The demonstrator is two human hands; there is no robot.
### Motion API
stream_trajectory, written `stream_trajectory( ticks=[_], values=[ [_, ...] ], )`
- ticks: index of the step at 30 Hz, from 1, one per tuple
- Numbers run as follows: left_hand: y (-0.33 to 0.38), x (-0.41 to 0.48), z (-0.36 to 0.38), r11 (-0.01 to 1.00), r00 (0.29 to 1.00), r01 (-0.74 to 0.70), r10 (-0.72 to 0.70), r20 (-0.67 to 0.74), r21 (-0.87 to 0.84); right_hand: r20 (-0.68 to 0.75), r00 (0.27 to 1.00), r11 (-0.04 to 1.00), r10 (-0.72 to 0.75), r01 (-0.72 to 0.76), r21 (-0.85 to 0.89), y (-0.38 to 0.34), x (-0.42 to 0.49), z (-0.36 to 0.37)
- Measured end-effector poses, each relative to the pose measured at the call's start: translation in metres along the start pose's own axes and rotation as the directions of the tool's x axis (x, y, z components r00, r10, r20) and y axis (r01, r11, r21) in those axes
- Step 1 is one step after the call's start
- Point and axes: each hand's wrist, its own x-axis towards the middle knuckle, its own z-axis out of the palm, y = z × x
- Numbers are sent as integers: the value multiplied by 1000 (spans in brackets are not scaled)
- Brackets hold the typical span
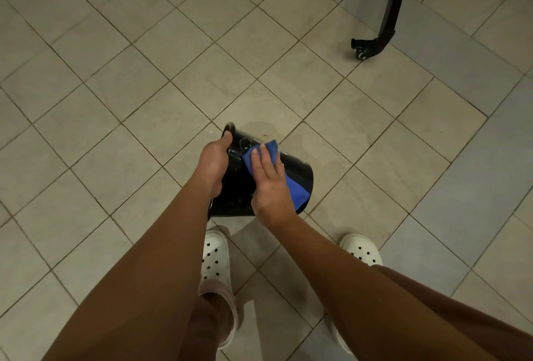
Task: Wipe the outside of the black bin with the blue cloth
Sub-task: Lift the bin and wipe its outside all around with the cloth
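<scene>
A floor of pale beige square tiles (115, 72) with thin dark grout lines fills the view. At the upper right a black metal furniture leg (390, 14) slants down to a small castor wheel resting on the tiles, well apart from everything else.

The glossy black plastic bin (236, 190) sits low in the middle, just ahead of the person's feet and between the two forearms. It is tipped over on its side, its long axis running roughly left to right across the view. One end faces left and the rounded far end points right and slightly down. Whether it touches the floor cannot be told.

A pair of white perforated clogs (215, 257) stands on the tiles below the bin, one on each side.

The left hand (212, 161) grips the bin's left end, with its thumb hooked over the edge. The right hand (269, 184) lies flat with fingers straight and close together. It presses the folded blue microfibre cloth (297, 190) against the upward-facing wall of the bin.
</scene>
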Motion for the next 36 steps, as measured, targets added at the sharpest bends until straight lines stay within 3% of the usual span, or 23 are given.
stream_trajectory(
  ticks=[3,6,8,13,18,21,25,28,34,36],
  values=[
    [-2,2,-3,1000,1000,-12,12,-6,8,41,989,987,-140,142,-69,-1,-4,4],
    [-4,3,-5,1000,1000,-6,6,-5,5,90,980,975,-178,188,-122,-2,1,1],
    [-4,3,-3,1000,1000,-6,6,-4,-10,136,981,980,-141,158,-119,-5,7,-4],
    [-2,1,2,1000,1000,-22,22,-19,8,55,997,998,61,-59,-39,-8,9,-8],
    [-2,4,-2,999,999,-36,36,-28,18,-16,972,965,-235,232,-125,9,-16,9],
    [-2,4,-2,998,999,-51,51,4,37,9,948,936,-318,316,-155,8,-5,6],
    [1,1,4,992,994,-105,104,14,74,67,979,980,-195,197,-32,-5,11,-4],
    [0,-1,4,972,979,-201,203,-4,122,26,998,997,-61,59,43,-5,11,-5],
    [-3,-2,5,949,961,-268,276,-27,167,-7,973,967,-232,230,-108,3,-7,4],
    [-3,-3,5,959,963,-255,263,-50,127,21,980,975,-198,199,-97,0,2,3]
  ],
)
